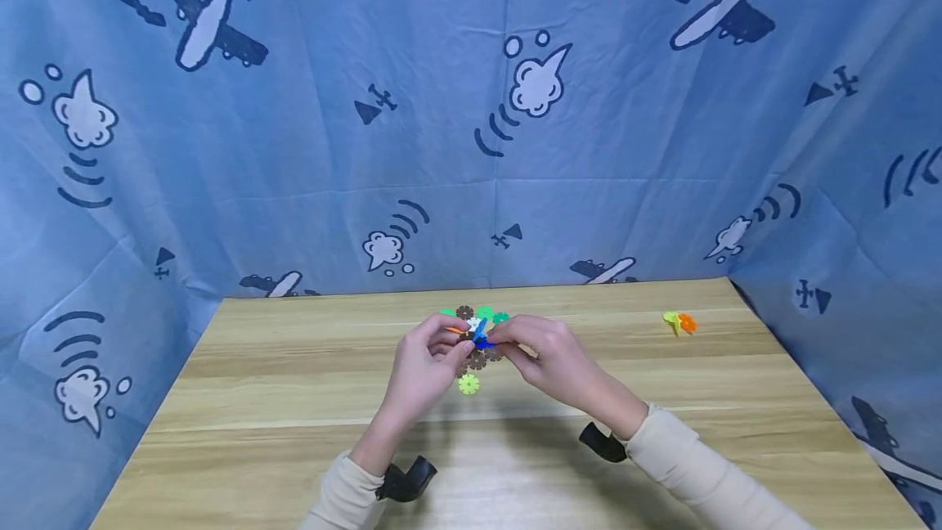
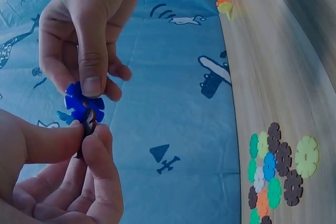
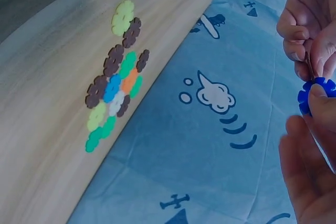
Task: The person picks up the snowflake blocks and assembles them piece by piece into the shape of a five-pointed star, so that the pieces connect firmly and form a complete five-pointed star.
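Observation:
Above the table, my left hand [image 1: 425, 360] pinches a dark brown notched plastic disc [image 2: 89, 123] between thumb and fingers. My right hand [image 1: 548, 354] pinches a dark blue notched disc [image 2: 80, 100] from above, thumb on its face. The blue disc meets the brown one edge to edge; how deeply their slots engage cannot be seen. A light blue piece [image 2: 64, 117] shows beside the blue disc, partly hidden behind it and the left thumb. Fingers cover much of the brown disc.
Several loose notched discs lie flat in a cluster beyond the hands, among them a yellow-green one [image 1: 468, 384], a white one [image 3: 116, 103] and an orange one [image 3: 129, 81]. Joined yellow and orange pieces [image 1: 687, 323] sit at the wooden table's [image 1: 294, 383] right. A blue curtain [image 1: 441, 145] hangs behind.

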`<move>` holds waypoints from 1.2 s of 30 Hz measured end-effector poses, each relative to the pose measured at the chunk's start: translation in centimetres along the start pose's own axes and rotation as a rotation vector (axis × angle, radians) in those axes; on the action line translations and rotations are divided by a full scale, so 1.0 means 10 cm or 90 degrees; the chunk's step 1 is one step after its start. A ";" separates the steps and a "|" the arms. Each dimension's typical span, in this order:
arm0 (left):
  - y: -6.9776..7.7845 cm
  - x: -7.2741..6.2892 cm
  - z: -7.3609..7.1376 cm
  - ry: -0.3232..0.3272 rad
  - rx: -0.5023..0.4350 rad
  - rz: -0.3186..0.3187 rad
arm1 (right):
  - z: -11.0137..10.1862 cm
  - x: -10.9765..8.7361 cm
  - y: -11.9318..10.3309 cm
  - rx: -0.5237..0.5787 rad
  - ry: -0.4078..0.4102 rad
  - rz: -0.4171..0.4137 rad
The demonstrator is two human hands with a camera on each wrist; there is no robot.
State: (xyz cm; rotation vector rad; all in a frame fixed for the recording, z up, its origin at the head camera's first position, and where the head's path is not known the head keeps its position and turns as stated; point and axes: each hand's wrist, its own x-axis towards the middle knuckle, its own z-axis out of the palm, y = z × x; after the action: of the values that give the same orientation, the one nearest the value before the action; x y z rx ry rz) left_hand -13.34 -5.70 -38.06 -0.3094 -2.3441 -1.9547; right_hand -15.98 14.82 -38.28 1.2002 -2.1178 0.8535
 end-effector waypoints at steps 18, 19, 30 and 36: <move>0.07 0.06 0.06 0.002 0.114 0.071 | -0.07 -0.02 0.03 -0.056 0.061 0.043; 0.07 0.07 0.06 0.002 0.121 0.073 | -0.08 -0.02 0.03 -0.057 0.061 0.048; -0.04 0.08 0.00 -0.002 0.127 0.042 | -0.34 -0.24 0.24 -0.158 0.056 0.171; -0.23 0.15 -0.05 0.002 0.165 0.027 | -0.61 -0.53 0.55 -0.217 -0.004 0.328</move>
State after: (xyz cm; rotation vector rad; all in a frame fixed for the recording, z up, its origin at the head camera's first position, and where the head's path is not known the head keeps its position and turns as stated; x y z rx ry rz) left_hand -15.28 -6.40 -39.89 -0.3325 -2.5280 -1.6053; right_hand -17.52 24.35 -39.59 0.4887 -2.4941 0.6499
